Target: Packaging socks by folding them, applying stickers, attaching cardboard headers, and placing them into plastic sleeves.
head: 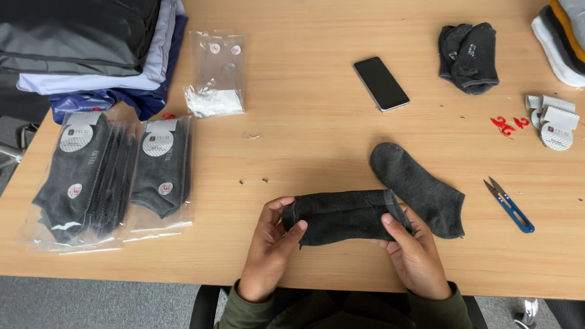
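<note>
Near the surface's [317, 109] front edge, the left hand [268, 250] and right hand [414, 256] each close a grip on one end of a dark sock [341, 216], with another sock [417, 186] just beside it.

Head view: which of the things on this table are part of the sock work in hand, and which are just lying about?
In hand or likely part of it:
- dark sock held by left hand and right hand
- loose grey sock
- bagged socks
- empty clear bags
- blue snips
- card labels
- red clips

Probably just lying about:
- phone
- balled dark socks
- folded clothes
</note>
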